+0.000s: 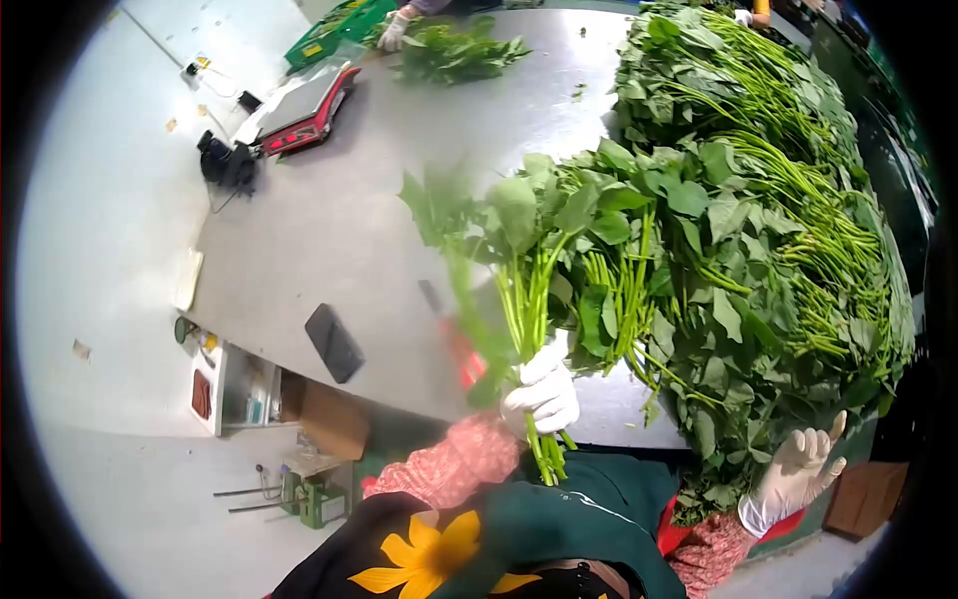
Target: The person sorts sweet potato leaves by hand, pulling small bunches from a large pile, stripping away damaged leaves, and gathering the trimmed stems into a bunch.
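Note:
My left hand [544, 391], in a white glove, is wrapped round the stems of a bunch of leafy greens [527, 290]. The leaves point away from me and the cut stem ends stick out below my fist. My right hand [801, 467], also gloved, is off to the right with its fingers apart and nothing in it. It is nearest to the lower edge of a big heap of the same greens [743, 230]. Just left of the held bunch is a blurred red-and-dark object [461, 351], whose kind I cannot make out.
A phone [334, 342] lies near the front edge of the metal table [289, 240]. Farther back stand a red scale [309, 110] and a green crate [339, 30]. Across the table, another person's gloved hand [394, 32] is beside a smaller pile of greens [461, 50].

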{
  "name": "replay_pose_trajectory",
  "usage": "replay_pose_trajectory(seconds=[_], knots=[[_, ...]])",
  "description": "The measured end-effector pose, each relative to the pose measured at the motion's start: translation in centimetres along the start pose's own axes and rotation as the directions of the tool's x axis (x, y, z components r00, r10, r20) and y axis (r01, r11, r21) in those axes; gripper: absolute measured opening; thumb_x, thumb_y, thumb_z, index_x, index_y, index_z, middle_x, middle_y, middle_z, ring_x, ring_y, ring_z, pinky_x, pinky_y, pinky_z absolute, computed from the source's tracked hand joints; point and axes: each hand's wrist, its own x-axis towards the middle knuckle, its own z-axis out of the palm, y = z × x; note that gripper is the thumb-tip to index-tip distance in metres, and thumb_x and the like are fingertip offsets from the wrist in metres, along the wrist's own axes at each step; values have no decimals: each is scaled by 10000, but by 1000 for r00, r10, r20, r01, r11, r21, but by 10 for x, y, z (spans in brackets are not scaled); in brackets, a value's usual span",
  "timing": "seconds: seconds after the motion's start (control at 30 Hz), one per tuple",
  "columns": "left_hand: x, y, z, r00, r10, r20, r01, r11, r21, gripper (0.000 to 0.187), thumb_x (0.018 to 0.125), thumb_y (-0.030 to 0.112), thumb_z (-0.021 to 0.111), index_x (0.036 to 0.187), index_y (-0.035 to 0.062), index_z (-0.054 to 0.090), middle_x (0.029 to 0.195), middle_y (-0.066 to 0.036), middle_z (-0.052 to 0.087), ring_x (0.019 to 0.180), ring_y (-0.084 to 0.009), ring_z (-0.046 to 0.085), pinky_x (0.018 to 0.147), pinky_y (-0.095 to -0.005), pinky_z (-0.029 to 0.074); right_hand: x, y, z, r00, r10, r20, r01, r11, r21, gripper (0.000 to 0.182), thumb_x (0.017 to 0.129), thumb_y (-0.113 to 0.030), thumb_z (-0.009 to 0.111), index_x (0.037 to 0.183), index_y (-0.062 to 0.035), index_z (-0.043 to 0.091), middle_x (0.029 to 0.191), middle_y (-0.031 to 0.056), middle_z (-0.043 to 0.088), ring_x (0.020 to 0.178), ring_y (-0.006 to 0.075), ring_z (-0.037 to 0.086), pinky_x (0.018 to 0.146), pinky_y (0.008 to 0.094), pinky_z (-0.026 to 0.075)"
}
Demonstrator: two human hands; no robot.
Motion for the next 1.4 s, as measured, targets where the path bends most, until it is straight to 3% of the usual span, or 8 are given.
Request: replay_pose_trajectory(seconds=[0.33, 0.57, 0.8, 0.97, 1.1, 1.2, 1.3, 1.4], knots=[[-4, -2, 2, 994, -80, -77, 90, 987, 135, 279, 900, 309, 646, 763, 92, 537, 502, 8, 547, 331, -91, 367, 393, -263, 361, -9, 40, 5, 1000, 3, 6, -1, 958, -286, 538, 1006, -183, 522, 1434, 70, 315, 707, -31, 287, 651, 101, 306, 620, 256, 316], [-9, 10, -21, 949, -222, 222, 190, 969, 159, 230, 961, 241, 563, 1059, 33, 573, 868, -61, 676, 602, -152, 601, 602, -315, 491, -9, 77, 32, 995, 15, -97, -64, 846, -529, 452, 968, -219, 596, 1314, 46, 476, 623, -49, 321, 532, 60, 299, 519, 234, 271], [-11, 2, -7, 973, -201, 117, 181, 971, 157, 228, 952, 210, 584, 1113, 50, 563, 868, -60, 660, 586, -125, 556, 564, -275, 447, -21, 116, 80, 982, 188, -1, -128, 666, -735, 337, 892, -165, 680, 1163, 6, 573, 822, 66, 625, 576, 93, 491, 533, 205, 398], [-8, -8, -7, 987, -160, 4, 157, 972, 173, 245, 946, 189, 599, 1152, 63, 556, 867, -60, 649, 575, -106, 525, 538, -246, 416, -4, 154, 155, 734, 428, 528, 216, 589, -779, 194, 815, 38, 673, 1009, 25, 660, 858, 100, 660, 614, 139, 583, 550, 235, 447], [2, -18, 6, 946, -20, -324, 156, 905, 397, 268, 941, 171, 610, 1183, 73, 551, 867, -60, 639, 566, -91, 499, 516, -223, 391, -5, 168, 169, 738, 566, 369, 101, 448, -889, 252, 803, -15, 749, 1033, 44, 662, 773, 58, 658, 601, 85, 586, 527, 220, 433], [11, -22, 30, 672, 207, -711, 424, 680, 598, 290, 938, 158, 619, 1207, 80, 547, 867, -60, 632, 560, -80, 480, 500, -206, 372, -4, 176, 144, 829, 431, 356, 303, 187, -934, 312, 754, -180, 811, 990, -12, 696, 795, 127, 676, 626, 220, 660, 567, 296, 525], [20, -22, 39, 399, 313, -862, 622, 598, 505, 280, 940, 114, 612, 1212, 93, 551, 864, -61, 625, 548, -74, 460, 486, -190, 356, -1, 175, 110, 812, 582, -43, -323, 387, -863, 283, 825, -123, 760, 1056, 14, 670, 835, 67, 705, 691, 130, 678, 585, 282, 546], [26, -28, 35, 537, 220, -814, 539, 653, 532, 251, 941, 115, 595, 1172, 21, 565, 876, -72, 647, 623, -64, 506, 556, -207, 412, 6, 156, 111, 742, 649, -169, -564, 468, -680, 221, 897, -60, 670, 1099, 22, 638, 1006, 101, 705, 749, 112, 639, 641, 242, 517]])
